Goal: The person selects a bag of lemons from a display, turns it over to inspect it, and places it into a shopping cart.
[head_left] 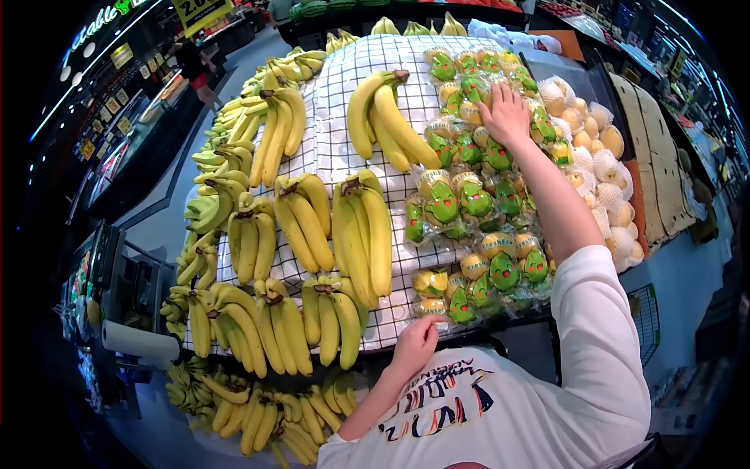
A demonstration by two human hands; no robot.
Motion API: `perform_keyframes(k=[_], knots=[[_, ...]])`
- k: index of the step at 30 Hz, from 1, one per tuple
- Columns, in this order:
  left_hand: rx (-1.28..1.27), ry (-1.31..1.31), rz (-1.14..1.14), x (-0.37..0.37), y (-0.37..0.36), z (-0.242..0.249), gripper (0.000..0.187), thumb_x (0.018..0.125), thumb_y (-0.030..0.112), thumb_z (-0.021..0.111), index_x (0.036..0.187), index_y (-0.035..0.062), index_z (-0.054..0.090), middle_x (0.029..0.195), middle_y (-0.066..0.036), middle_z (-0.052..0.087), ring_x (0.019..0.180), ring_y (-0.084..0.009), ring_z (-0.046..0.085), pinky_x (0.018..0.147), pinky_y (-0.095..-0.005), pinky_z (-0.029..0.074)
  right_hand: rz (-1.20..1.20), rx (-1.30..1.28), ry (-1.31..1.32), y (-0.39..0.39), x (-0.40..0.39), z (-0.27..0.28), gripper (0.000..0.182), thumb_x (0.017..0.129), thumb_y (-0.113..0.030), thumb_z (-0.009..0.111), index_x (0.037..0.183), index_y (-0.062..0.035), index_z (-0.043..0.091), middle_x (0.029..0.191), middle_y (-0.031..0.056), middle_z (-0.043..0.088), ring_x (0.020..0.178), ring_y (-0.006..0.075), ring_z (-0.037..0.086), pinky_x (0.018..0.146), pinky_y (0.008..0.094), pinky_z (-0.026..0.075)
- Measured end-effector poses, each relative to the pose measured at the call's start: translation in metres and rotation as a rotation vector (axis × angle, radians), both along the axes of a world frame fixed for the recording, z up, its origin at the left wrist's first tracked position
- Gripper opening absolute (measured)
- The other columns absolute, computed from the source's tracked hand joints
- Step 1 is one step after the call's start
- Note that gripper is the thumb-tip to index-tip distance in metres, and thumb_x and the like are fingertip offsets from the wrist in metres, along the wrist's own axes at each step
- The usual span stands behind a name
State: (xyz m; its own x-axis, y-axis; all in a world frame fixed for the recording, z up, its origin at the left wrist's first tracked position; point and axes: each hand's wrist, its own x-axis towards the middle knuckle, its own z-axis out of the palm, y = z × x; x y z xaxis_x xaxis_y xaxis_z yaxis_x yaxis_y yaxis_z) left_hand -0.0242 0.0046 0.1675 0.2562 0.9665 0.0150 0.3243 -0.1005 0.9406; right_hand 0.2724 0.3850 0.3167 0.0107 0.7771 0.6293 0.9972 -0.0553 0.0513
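Observation:
My right hand [506,117] reaches across the far part of the bagged fruit, fingers stretched over a clear bag. Whether it grips the plastic is hard to see. Close to the display's near edge, my left hand [414,344] has its fingers curled in beside a small bag of yellow fruit [430,283]; what is between them is hidden. Between my hands lie several clear bags of yellow fruit with a green cartoon print, such as the fruit bag [475,200]. A large banana bunch [387,117] rests on the checked cloth [332,109] left of the bags.
More banana bunches [361,234] cover the display's left side, with others on a lower shelf [258,414]. Pale fruit in foam nets [605,172] is heaped on the right. A white roll [141,342] juts out at the left, and a person [195,70] stands in the far aisle.

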Motion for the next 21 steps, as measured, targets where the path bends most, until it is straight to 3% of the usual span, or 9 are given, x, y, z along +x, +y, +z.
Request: perform_keyframes(k=[3, 7, 8, 11, 13, 14, 16, 19, 21], knots=[[0.036, -0.021, -0.005, 0.002, 0.000, -0.009, 0.020, 0.093, 0.006, 0.055, 0.109, 0.0067, 0.067, 0.081, -0.016, 0.063, 0.072, -0.0306, 0.061, 0.068, -0.0391, 0.049, -0.047, -0.088, -0.022, 0.000, 0.000, 0.003, 0.073, 0.098, -0.058, 0.044, 0.152, -0.0103, 0.034, 0.156, 0.0135, 0.034, 0.143, 0.0330, 0.033, 0.119, 0.0536, 0.021], [-0.004, -0.037, 0.022, -0.003, -0.002, -0.019, 0.020, 0.092, 0.004, 0.055, 0.107, 0.0056, 0.068, 0.084, -0.016, 0.064, 0.075, -0.0317, 0.062, 0.069, -0.0391, 0.050, 0.132, 0.189, -0.044, -0.019, 0.000, -0.002, 0.065, 0.096, -0.048, 0.056, 0.148, -0.0116, 0.041, 0.153, 0.0130, 0.039, 0.142, 0.0328, 0.034, 0.118, 0.0527, 0.023], [0.009, -0.048, 0.028, -0.003, -0.001, -0.023, 0.019, 0.091, 0.004, 0.055, 0.106, 0.0050, 0.068, 0.086, -0.017, 0.065, 0.077, -0.0322, 0.063, 0.070, -0.0387, 0.050, 0.316, 0.347, -0.021, -0.037, -0.004, 0.002, 0.052, 0.094, -0.037, 0.064, 0.136, -0.0099, 0.052, 0.139, 0.0110, 0.054, 0.128, 0.0309, 0.046, 0.110, 0.0490, 0.032], [0.016, -0.046, 0.039, -0.007, 0.000, -0.026, 0.015, 0.090, 0.003, 0.055, 0.100, 0.0034, 0.067, 0.090, -0.015, 0.067, 0.079, -0.0316, 0.064, 0.071, -0.0387, 0.051, 0.452, 0.277, 0.333, -0.135, -0.029, -0.002, 0.031, 0.093, -0.023, 0.067, 0.118, -0.0069, 0.058, 0.110, 0.0076, 0.064, 0.106, 0.0251, 0.055, 0.096, 0.0426, 0.040], [0.021, -0.064, 0.047, -0.008, 0.000, -0.029, 0.013, 0.089, 0.002, 0.055, 0.097, 0.0030, 0.066, 0.090, -0.014, 0.066, 0.080, -0.0314, 0.064, 0.071, -0.0387, 0.051, 0.500, 0.167, 0.636, -0.204, -0.034, -0.024, 0.015, 0.093, -0.012, 0.067, 0.102, -0.0040, 0.058, 0.089, 0.0057, 0.062, 0.088, 0.0207, 0.057, 0.083, 0.0352, 0.044], [0.022, -0.075, 0.049, -0.007, 0.000, -0.032, 0.013, 0.089, 0.002, 0.055, 0.097, 0.0031, 0.066, 0.090, -0.014, 0.066, 0.080, -0.0315, 0.064, 0.071, -0.0387, 0.051, 0.522, 0.144, 0.626, -0.237, -0.036, -0.033, 0.012, 0.094, -0.007, 0.065, 0.090, -0.0023, 0.054, 0.080, 0.0055, 0.055, 0.075, 0.0180, 0.053, 0.070, 0.0304, 0.044], [0.032, -0.082, 0.044, -0.004, 0.001, -0.039, 0.013, 0.089, 0.001, 0.055, 0.097, 0.0033, 0.066, 0.090, -0.014, 0.066, 0.080, -0.0320, 0.063, 0.071, -0.0388, 0.051, 0.445, 0.098, 0.692, -0.300, -0.035, -0.056, 0.026, 0.096, -0.008, 0.063, 0.077, -0.0038, 0.047, 0.066, 0.0005, 0.043, 0.059, 0.0103, 0.039, 0.053, 0.0271, 0.032], [0.027, -0.079, 0.026, 0.001, 0.005, -0.033, 0.014, 0.089, 0.001, 0.056, 0.098, 0.0038, 0.066, 0.086, -0.013, 0.065, 0.075, -0.0291, 0.063, 0.068, -0.0369, 0.050, 0.165, 0.080, 1.275, -0.376, -0.045, -0.106, 0.043, 0.102, -0.013, 0.058, 0.065, -0.0068, 0.038, 0.063, -0.0089, 0.035, 0.059, 0.0032, 0.027, 0.052, 0.0256, 0.022], [0.001, -0.086, 0.002, 0.007, 0.007, -0.035, 0.013, 0.089, 0.000, 0.059, 0.098, 0.0032, 0.067, 0.082, -0.012, 0.064, 0.068, -0.0234, 0.061, 0.062, -0.0341, 0.049, 0.039, -0.209, 1.433, -0.411, -0.052, -0.125, 0.047, 0.104, -0.021, 0.056, 0.063, -0.0070, 0.036, 0.062, -0.0081, 0.033, 0.060, 0.0039, 0.026, 0.052, 0.0266, 0.021]])
